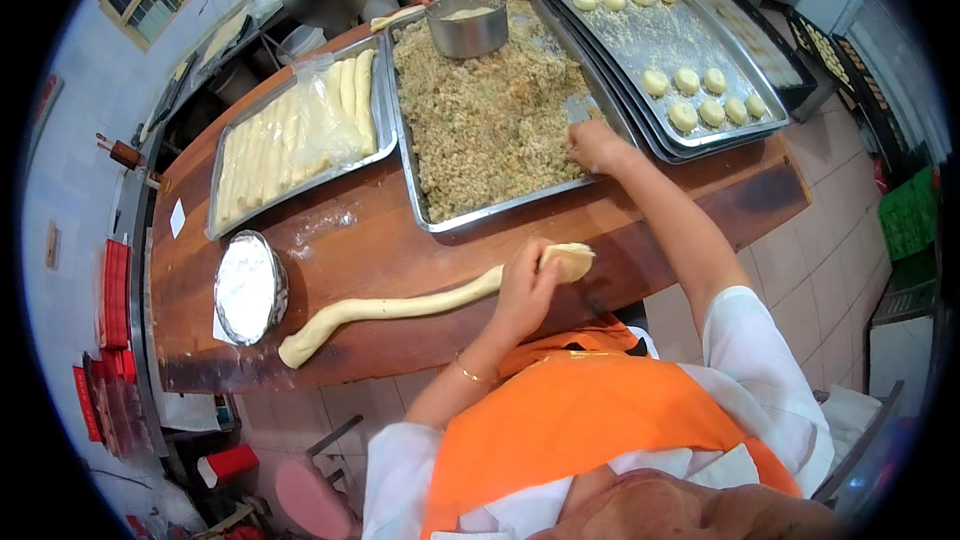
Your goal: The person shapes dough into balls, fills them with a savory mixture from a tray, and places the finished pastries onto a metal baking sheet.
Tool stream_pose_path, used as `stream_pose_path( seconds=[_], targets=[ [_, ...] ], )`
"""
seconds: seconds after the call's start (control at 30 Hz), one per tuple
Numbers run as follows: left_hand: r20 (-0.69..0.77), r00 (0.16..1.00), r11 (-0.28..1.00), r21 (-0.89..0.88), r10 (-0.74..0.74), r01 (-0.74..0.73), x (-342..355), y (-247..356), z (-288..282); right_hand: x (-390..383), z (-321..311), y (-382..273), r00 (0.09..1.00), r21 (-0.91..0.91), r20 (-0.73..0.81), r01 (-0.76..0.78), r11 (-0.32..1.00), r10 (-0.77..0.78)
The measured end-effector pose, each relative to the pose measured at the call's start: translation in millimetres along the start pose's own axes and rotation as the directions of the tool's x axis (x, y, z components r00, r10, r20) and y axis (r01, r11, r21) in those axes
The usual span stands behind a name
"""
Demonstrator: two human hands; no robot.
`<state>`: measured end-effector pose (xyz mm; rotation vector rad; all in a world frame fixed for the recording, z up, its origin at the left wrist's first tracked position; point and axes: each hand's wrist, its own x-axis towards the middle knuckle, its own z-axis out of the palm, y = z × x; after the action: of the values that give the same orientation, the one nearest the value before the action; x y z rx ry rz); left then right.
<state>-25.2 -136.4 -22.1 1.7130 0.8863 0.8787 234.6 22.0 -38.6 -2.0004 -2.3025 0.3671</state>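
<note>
Long wooden worktop (400,240), filling tray (490,130) in the middle. A dough rope (400,307) lies along the near edge, and the left hand (525,290) clamps its thick end. The right hand (597,147) pinches crumbly filling at the tray's corner. Best to take a modest pinch and keep the dough end held firm.

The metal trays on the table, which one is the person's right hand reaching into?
The middle tray, heaped with crumbly filling; the right hand rests at its right edge. The left tray holds dough logs under plastic, the right tray shaped round pieces.
</note>
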Motion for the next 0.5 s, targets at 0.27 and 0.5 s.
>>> stream_pose_path(
  seconds=[0.27,0.5],
  targets=[
    [0.154,0.953,0.342,-0.909,-0.26,0.24,-30,-17,-50,4,15,-77,0.965,0.01,-0.251,-0.079,0.997,0.079],
    [0.144,0.902,0.272,-0.924,-0.407,0.27,-41,-34,-48,17,14,-60,0.974,0.025,-0.2,0.115,0.993,-0.108]
  ],
)
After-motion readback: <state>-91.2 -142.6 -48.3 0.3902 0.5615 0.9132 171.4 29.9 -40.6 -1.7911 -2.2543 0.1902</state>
